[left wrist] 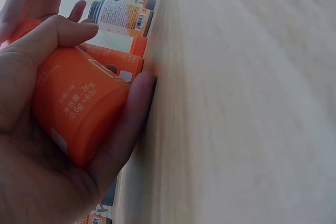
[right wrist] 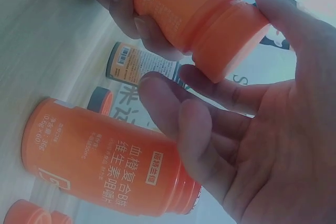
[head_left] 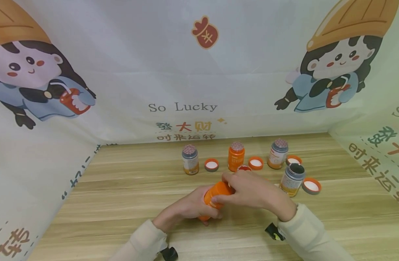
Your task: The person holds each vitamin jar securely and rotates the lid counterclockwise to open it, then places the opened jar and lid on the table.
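My left hand (head_left: pixel 199 203) grips an orange bottle (left wrist: pixel 79 98) around its body, holding it tilted above the table. The bottle's orange cap (right wrist: pixel 228 45) is on, facing my right hand (head_left: pixel 251 190). In the right wrist view, the right thumb and a finger pinch the cap at its edges, while the other fingers curl loosely below. Close by the right hand stands a second orange bottle (right wrist: pixel 105 156), capless, mostly hidden behind that hand in the head view. Farther back is another orange bottle (head_left: pixel 236 157) with a patterned seal over its mouth.
Grey-and-yellow bottles with patterned seals stand at the back left (head_left: pixel 190 161) and back right (head_left: pixel 278 156). A grey bottle (head_left: pixel 292 181) with a dark mouth is at right. Upturned caps (head_left: pixel 211 165) lie beside several bottles. A printed cloth (head_left: pixel 199 79) walls the wooden table (head_left: pixel 121 188).
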A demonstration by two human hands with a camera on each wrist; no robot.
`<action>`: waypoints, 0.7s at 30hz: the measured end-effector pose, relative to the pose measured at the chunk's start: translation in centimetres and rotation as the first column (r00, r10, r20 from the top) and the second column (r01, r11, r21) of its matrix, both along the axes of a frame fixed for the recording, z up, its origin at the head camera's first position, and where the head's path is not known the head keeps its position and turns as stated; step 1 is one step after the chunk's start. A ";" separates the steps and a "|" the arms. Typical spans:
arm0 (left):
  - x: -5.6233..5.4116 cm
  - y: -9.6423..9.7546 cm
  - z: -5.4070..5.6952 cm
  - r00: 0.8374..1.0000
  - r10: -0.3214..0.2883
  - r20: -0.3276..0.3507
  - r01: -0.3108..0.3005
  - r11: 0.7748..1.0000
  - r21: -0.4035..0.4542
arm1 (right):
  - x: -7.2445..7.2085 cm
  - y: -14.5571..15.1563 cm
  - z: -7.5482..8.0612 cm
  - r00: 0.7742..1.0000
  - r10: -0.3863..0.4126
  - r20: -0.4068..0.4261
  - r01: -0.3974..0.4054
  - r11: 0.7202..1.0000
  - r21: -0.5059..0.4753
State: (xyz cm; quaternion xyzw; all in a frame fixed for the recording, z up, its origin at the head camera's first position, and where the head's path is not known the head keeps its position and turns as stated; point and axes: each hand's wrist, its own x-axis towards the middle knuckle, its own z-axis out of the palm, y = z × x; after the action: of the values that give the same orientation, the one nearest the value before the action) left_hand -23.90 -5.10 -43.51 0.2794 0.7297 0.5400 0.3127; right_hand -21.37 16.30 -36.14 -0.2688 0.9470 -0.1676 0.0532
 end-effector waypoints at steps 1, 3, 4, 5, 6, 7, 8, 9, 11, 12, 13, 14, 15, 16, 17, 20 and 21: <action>0.0 0.0 0.0 1.000 0.002 -0.001 -0.002 1.000 -0.001 | 0.0 0.0 0.0 1.000 -0.002 -0.006 0.002 1.000 0.004; 0.0 0.0 0.0 1.000 0.004 -0.007 -0.004 1.000 -0.008 | 0.0 0.0 -0.1 1.000 0.010 -0.021 -0.010 1.000 0.007; 0.0 0.1 0.0 1.000 0.005 -0.011 -0.005 1.000 -0.011 | 0.0 0.0 -0.1 0.999 0.016 -0.029 -0.016 1.000 0.012; 0.0 0.1 0.0 1.000 0.006 -0.014 -0.006 1.000 -0.013 | -0.1 0.0 -0.1 0.999 0.027 -0.038 -0.026 0.999 0.018; 0.0 0.1 -0.1 1.000 0.007 -0.018 -0.007 1.000 -0.016 | -0.1 0.0 -0.1 0.998 0.039 -0.042 -0.038 0.999 0.023; 0.0 0.1 -0.1 1.000 0.007 -0.022 -0.008 1.000 -0.018 | -0.1 0.0 0.0 0.998 0.050 -0.046 -0.048 0.998 0.030; 0.0 0.1 -0.1 1.000 0.008 -0.027 -0.009 1.000 -0.020 | -0.1 0.0 0.0 0.997 0.062 -0.049 -0.060 0.998 0.033; 0.0 0.1 -0.1 1.000 0.009 -0.028 -0.010 1.000 -0.020 | -0.1 0.0 0.0 0.996 0.068 -0.051 -0.066 0.997 0.041; 0.0 0.1 -0.1 1.000 0.012 -0.027 -0.013 1.000 -0.019 | -0.1 0.0 0.0 0.995 0.084 -0.051 -0.083 0.996 0.035; 0.0 0.1 0.0 1.000 0.014 -0.027 -0.014 1.000 -0.019 | -0.1 0.0 0.0 0.995 0.084 -0.049 -0.082 0.996 0.030; 0.0 0.1 0.0 1.000 0.014 -0.027 -0.014 1.000 -0.019 | -0.1 0.1 0.0 0.996 0.077 -0.043 -0.076 0.997 0.022; 0.1 0.1 0.0 1.000 0.014 -0.022 -0.015 1.000 -0.016 | 0.0 0.1 0.0 0.997 0.070 -0.035 -0.069 0.998 0.011; 0.1 0.1 0.0 1.000 0.014 -0.015 -0.014 1.000 -0.012 | 0.0 0.1 0.0 0.998 0.058 -0.027 -0.058 0.998 0.002; 0.1 0.0 0.0 1.000 0.015 -0.010 -0.015 1.000 -0.010 | 0.0 0.1 0.0 0.999 0.047 -0.020 -0.048 0.999 -0.007; 0.1 0.0 0.0 1.000 0.015 -0.007 -0.015 1.000 -0.007 | 0.0 0.1 0.1 0.999 0.031 -0.011 -0.032 0.999 -0.011; 0.1 0.0 0.0 1.000 0.012 -0.002 -0.012 1.000 -0.003 | 0.0 0.1 0.1 1.000 0.012 -0.002 -0.012 1.000 -0.012; 0.1 0.0 0.0 1.000 0.011 -0.007 -0.011 1.000 -0.005 | 0.0 0.1 0.1 1.000 0.015 -0.007 -0.015 1.000 -0.007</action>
State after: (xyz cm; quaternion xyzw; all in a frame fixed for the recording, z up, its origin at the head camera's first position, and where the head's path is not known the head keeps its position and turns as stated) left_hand -23.84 -5.07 -43.51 0.2766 0.7335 0.5391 0.3080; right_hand -21.34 16.40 -36.00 -0.2764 0.9446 -0.1696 0.0504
